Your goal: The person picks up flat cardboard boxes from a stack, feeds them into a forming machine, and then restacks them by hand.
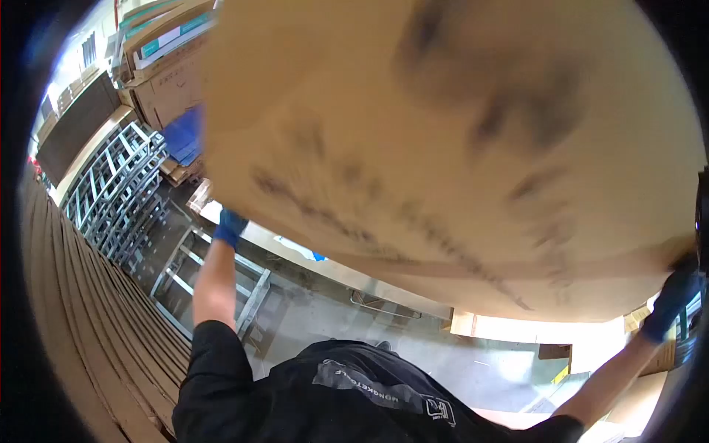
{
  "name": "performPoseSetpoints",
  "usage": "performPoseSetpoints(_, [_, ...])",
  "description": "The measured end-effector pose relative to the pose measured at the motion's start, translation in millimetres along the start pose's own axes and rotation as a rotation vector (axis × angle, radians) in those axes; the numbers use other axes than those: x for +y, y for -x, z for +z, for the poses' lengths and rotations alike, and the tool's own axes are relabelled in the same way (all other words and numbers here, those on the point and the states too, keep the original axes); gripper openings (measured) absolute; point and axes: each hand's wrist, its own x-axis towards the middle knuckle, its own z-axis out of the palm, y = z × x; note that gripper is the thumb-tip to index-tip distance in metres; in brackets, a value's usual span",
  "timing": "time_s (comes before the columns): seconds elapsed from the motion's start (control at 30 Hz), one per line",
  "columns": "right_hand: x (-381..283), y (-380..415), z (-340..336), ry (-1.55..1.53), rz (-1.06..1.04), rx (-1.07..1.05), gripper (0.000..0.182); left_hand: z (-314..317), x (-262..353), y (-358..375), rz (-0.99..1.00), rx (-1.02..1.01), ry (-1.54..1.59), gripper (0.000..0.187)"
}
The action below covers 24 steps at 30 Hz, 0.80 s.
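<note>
shirt [325, 413]: black, short-sleeved | print: pale lettering [373, 385], boxed white logo [439, 410] | gloves [231, 226]: blue

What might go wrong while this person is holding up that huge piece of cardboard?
The cardboard fills much of the forward view, so something behind it might go unseen. The metal frame low on the person's left could catch a foot if they step that way. The left hand and right hand are far apart at its edges, so it might bend or slip.
</note>
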Motion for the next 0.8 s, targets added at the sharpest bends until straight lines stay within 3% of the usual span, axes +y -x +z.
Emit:
performPoseSetpoints(0.07, [-14.6,108.6,62.7,-0.606,0.013,0.039,0.027,-45.2,-81.2,16.0,-0.158,-0.089,0.042,0.039])
performPoseSetpoints(0.1, [-52.0,153.0,78.5,-0.606,-0.206,-0.195,0.020,-49.1,-106.0,33.1,-0.142,-0.256,-0.097,0.042])
performPoseSetpoints(0.13, [-89.4,197.3,94.2,-0.633,-0.416,-0.439,0.030,-33.6,-137.9,59.2,-0.126,-0.424,-0.235,0.046])
performPoseSetpoints(0.17, [-126.7,238.2,111.2,-0.650,-0.263,-0.772,0.044,37.7,-131.2,101.9,-0.228,-0.610,-0.551,0.050])
performPoseSetpoints(0.2, [-167.8,277.2,132.9,-0.648,-0.339,-0.736,0.043,131.8,-103.0,169.7,-0.404,-0.572,-0.523,0.053])
performPoseSetpoints(0.23, [-178.9,302.8,145.2,-0.600,-0.337,-0.722,0.041,171.1,-138.0,179.7,-0.500,-0.760,-0.664,0.058])
performPoseSetpoints(0.3, [-189.3,316.4,162.2,-0.559,-0.348,-0.789,0.042,222.9,-214.8,214.8,-0.495,-1.078,-0.487,0.084])
performPoseSetpoints(0.33, [-185.5,323.4,159.3,-0.561,-0.356,-0.877,0.042,258.4,-194.7,238.3,-0.381,-1.072,-0.784,0.108])
performPoseSetpoints(0.37, [-185.9,331.1,155.0,-0.560,-0.348,-0.955,0.042,279.5,-174.0,254.7,-0.074,-1.130,-1.377,0.130])
performPoseSetpoints(0.4, [-191.3,335.9,151.2,-0.600,-0.366,-0.825,0.041,286.4,-183.9,243.4,-0.009,-1.108,-1.333,0.133])
performPoseSetpoints(0.47, [-187.4,345.1,156.1,-0.538,-0.290,-0.803,0.041,286.8,-208.8,232.2,0.077,-1.029,-1.225,0.138])
performPoseSetpoints(0.5, [-189.1,348.2,159.6,-0.520,-0.281,-0.829,0.041,286.2,-209.9,231.6,0.049,-1.070,-1.157,0.114])
performPoseSetpoints(0.6, [-192.5,338.8,182.4,-0.472,-0.307,-0.934,0.040,256.9,-232.4,208.3,-0.124,-1.034,-0.860,0.073])
performPoseSetpoints(0.63, [-193.2,334.8,191.1,-0.472,-0.335,-0.988,0.040,244.6,-233.5,203.6,-0.143,-1.004,-0.760,0.049])
performPoseSetpoints(0.7, [-194.1,328.0,215.5,-0.410,-0.398,-1.117,0.045,243.1,-189.2,220.7,-0.521,-0.898,-0.616,0.058])
performPoseSetpoints(0.73, [-202.1,320.3,232.0,-0.301,-0.406,-1.282,0.057,238.9,-174.9,227.9,-0.702,-0.836,-0.537,0.062])
performPoseSetpoints(0.77, [-204.3,327.1,251.3,-0.255,-0.433,-1.426,0.062,216.1,-183.8,227.6,-0.791,-0.886,-0.405,0.056])
performPoseSetpoints(0.8, [-207.7,345.1,273.3,-0.210,-0.461,-1.565,0.069,192.4,-197.7,239.2,-0.613,-0.933,-0.555,0.052])
